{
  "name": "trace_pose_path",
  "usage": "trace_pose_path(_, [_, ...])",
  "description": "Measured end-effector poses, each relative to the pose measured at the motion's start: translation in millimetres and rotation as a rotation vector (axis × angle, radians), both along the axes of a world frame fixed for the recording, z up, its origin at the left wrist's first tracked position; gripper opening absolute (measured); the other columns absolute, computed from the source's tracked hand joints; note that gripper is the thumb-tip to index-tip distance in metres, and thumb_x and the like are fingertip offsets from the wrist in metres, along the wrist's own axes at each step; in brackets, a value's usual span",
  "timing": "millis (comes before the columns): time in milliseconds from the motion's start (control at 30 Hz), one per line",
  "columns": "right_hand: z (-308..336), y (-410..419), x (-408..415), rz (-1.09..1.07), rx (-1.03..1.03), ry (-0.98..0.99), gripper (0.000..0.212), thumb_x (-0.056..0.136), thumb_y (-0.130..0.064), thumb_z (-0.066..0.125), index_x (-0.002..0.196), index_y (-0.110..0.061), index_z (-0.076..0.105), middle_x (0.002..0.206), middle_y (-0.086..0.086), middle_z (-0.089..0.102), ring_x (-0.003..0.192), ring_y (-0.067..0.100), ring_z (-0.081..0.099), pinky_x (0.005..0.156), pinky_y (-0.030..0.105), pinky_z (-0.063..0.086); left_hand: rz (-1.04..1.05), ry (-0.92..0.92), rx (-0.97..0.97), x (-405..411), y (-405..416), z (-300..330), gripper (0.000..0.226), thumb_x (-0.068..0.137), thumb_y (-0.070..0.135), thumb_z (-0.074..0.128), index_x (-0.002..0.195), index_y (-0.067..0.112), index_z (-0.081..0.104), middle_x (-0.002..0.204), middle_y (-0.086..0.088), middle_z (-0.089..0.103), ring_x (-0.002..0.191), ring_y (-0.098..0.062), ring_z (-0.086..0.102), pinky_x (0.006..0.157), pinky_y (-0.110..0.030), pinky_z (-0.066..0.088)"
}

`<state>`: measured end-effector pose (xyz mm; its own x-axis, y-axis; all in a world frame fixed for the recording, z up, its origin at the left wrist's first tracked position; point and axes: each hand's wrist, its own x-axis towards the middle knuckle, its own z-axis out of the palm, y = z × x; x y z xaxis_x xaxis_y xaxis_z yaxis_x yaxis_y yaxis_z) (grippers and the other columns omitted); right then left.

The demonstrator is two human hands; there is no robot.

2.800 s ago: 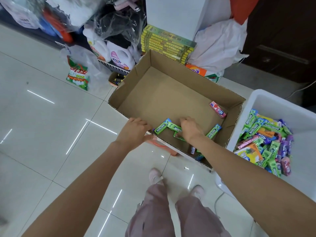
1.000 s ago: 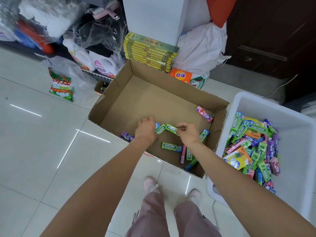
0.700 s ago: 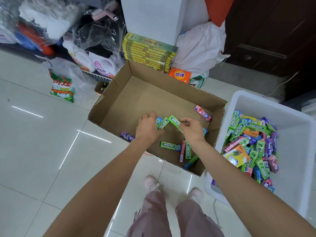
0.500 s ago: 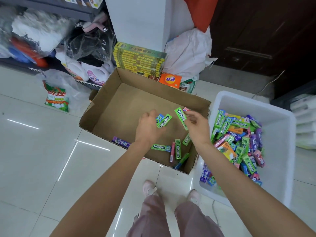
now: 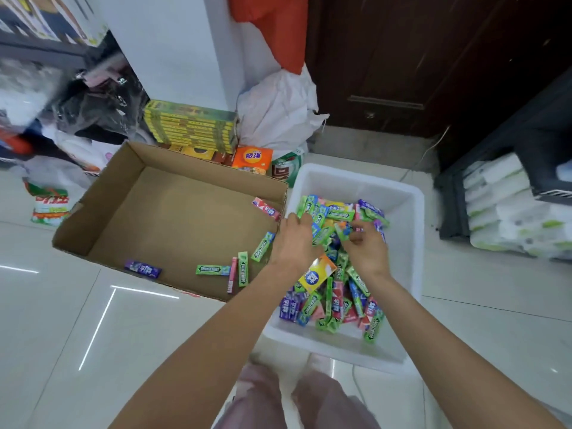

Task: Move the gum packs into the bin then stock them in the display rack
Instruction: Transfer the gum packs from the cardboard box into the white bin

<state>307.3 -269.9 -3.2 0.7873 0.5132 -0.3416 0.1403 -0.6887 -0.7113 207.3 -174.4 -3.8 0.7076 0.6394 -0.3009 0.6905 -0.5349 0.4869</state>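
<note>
The step in hand appears to be the transfer of gum packs from the cardboard box [image 5: 173, 218] to the white bin [image 5: 411, 230]: both hands are over the heap of gum packs [image 5: 337, 286] inside the bin. The left hand [image 5: 297, 241] is spread palm-down with its fingers resting on the heap; whether it retains a pack cannot be determined. The right hand [image 5: 366, 247] has its fingers curled around what looks like a small green pack, though motion blur leaves the grip uncertain. Six packs remain in the box: a purple pack [image 5: 143, 269] near the front wall, a green cluster [image 5: 238, 267] toward the right corner, and a red pack [image 5: 266, 209] against the right wall. The next move likely calls for releasing over the heap, then returning to the box for the remainder. The display rack is not identifiable in view. Pack labels deep in the heap are unreadable, and the bin's near wall hides the lowest packs
</note>
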Motion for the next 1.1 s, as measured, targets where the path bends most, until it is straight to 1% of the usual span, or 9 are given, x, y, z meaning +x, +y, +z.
trace_pose_path(133, [3.5, 0.3, 2.9, 0.195, -0.006, -0.107, 0.042, 0.085, -0.005, 0.061, 0.126, -0.009, 0.054, 0.122, 0.011, 0.058, 0.115, 0.023, 0.054, 0.091, 0.026, 0.04, 0.069, -0.08, 0.079, -4.9, -3.3, -2.1, 0.048, 0.09, 0.029, 0.057, 0.133, 0.013, 0.043, 0.128, -0.009, 0.044, 0.121, -0.026, 0.04, 0.09, -0.037, 0.042])
trace_pose_path(233, [8.0, 14.4, -4.2, 0.343, 0.019, -0.111, 0.045, 0.088, -0.01, 0.06, 0.132, -0.011, 0.049, 0.13, 0.01, 0.051, 0.117, 0.023, 0.051, 0.099, 0.028, 0.036, 0.158, -0.139, 0.151, -22.3, 11.6, 1.3, 0.035, 0.092, 0.018, 0.05, 0.126, 0.012, 0.05, 0.125, -0.009, 0.049, 0.116, -0.027, 0.043, 0.088, -0.037, 0.04])
trace_pose_path(333, [10.1, 35.9, -11.6, 0.489, 0.018, -0.125, 0.055, 0.09, -0.018, 0.059, 0.141, -0.015, 0.038, 0.143, 0.007, 0.038, 0.133, 0.021, 0.035, 0.108, 0.028, 0.027, 0.207, -0.069, 0.179, -40.2, 37.1, -1.0, 0.035, 0.09, 0.01, 0.046, 0.125, 0.009, 0.05, 0.122, -0.012, 0.051, 0.113, -0.029, 0.044, 0.087, -0.039, 0.04])
trace_pose_path(467, [0.7, 66.8, -15.9, 0.601, -0.056, -0.116, 0.078, 0.088, -0.034, 0.062, 0.15, -0.019, 0.016, 0.157, 0.0, 0.013, 0.144, 0.017, 0.012, 0.114, 0.031, 0.019, 0.097, 0.113, 0.108, -48.9, 71.9, -18.6, 0.057, 0.088, 0.02, 0.056, 0.14, 0.014, 0.035, 0.138, -0.007, 0.041, 0.124, -0.027, 0.039, 0.097, -0.039, 0.04])
trace_pose_path(600, [-15.3, 79.3, -18.4, 0.653, -0.141, -0.123, 0.092, 0.084, -0.039, 0.066, 0.151, -0.019, 0.006, 0.158, -0.006, -0.004, 0.146, 0.013, 0.003, 0.115, 0.031, 0.017, -0.135, 0.261, 0.087, -46.8, 90.6, -40.5, 0.097, 0.078, 0.036, 0.071, 0.15, 0.02, 0.009, 0.156, 0.002, 0.012, 0.14, -0.024, 0.02, 0.109, -0.041, 0.028])
trace_pose_path(700, [-21.7, 78.1, -17.6, 0.655, -0.129, -0.129, 0.094, 0.083, -0.037, 0.068, 0.151, -0.02, 0.006, 0.158, -0.009, -0.007, 0.145, 0.011, 0.001, 0.115, 0.03, 0.017, -0.275, 0.334, 0.174, -49.5, 99.7, -57.1, 0.111, 0.074, 0.043, 0.074, 0.15, 0.021, -0.003, 0.158, 0.004, -0.003, 0.145, -0.02, 0.003, 0.116, -0.04, 0.013])
trace_pose_path(833, [-23.7, 78.8, -17.8, 0.636, -0.112, -0.128, 0.094, 0.081, -0.035, 0.071, 0.151, -0.02, 0.01, 0.158, -0.01, -0.004, 0.145, 0.011, 0.004, 0.116, 0.032, 0.02, -0.326, 0.393, 0.185, -53.4, 109.0, -70.5, 0.118, 0.071, 0.055, 0.072, 0.149, 0.021, -0.01, 0.158, 0.006, -0.01, 0.146, -0.018, -0.006, 0.117, -0.041, 0.006])
trace_pose_path(967, [-24.1, 80.9, -19.1, 0.624, -0.112, -0.129, 0.094, 0.08, -0.033, 0.071, 0.151, -0.02, 0.011, 0.158, -0.011, -0.003, 0.145, 0.011, 0.005, 0.115, 0.033, 0.021, -0.295, 0.381, 0.15, -50.4, 117.4, -76.0, 0.112, 0.07, 0.057, 0.071, 0.151, 0.021, 0.002, 0.158, 0.006, -0.002, 0.146, -0.017, -0.001, 0.117, -0.04, 0.007])
trace_pose_path(1100, [-25.5, 79.6, -20.2, 0.617, -0.099, -0.112, 0.093, 0.081, -0.032, 0.071, 0.151, -0.021, 0.011, 0.157, -0.013, -0.003, 0.145, 0.01, 0.004, 0.115, 0.032, 0.019, -0.191, 0.287, 0.248, -45.3, 114.2, -76.2, 0.078, 0.079, 0.034, 0.071, 0.142, 0.018, 0.03, 0.148, -0.001, 0.03, 0.136, -0.02, 0.026, 0.109, -0.032, 0.024])
